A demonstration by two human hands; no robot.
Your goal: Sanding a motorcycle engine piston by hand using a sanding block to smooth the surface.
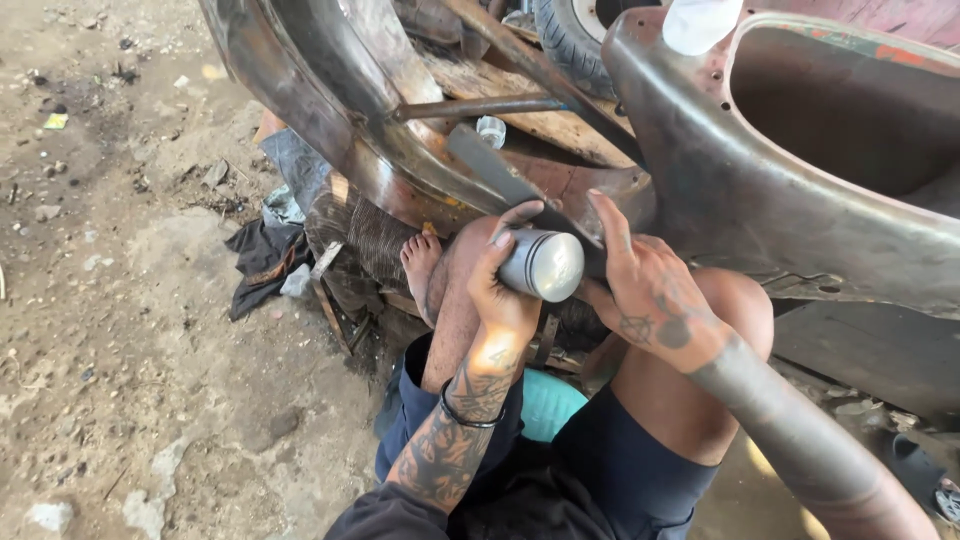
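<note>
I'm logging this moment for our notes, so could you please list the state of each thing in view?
Left hand: gripping the silver can.
Silver can: held sideways against the body panel.
Right hand: fingers spread, pressed on the panel.
Bare metal body panel: rusty, unpainted.
Dark rag: crumpled on the dirt floor.
Tyre: partly hidden behind the panel.

You have a short silver metal cylinder (541, 264), smooth and shiny, lying on its side with its flat round end turned toward you and to the right. Faint grooves ring its body. It sits at the middle of the scene, just above your knees, pressed up against the near lower edge of the bare, rust-brown metal body panel (720, 190) that curves away far right.
</note>
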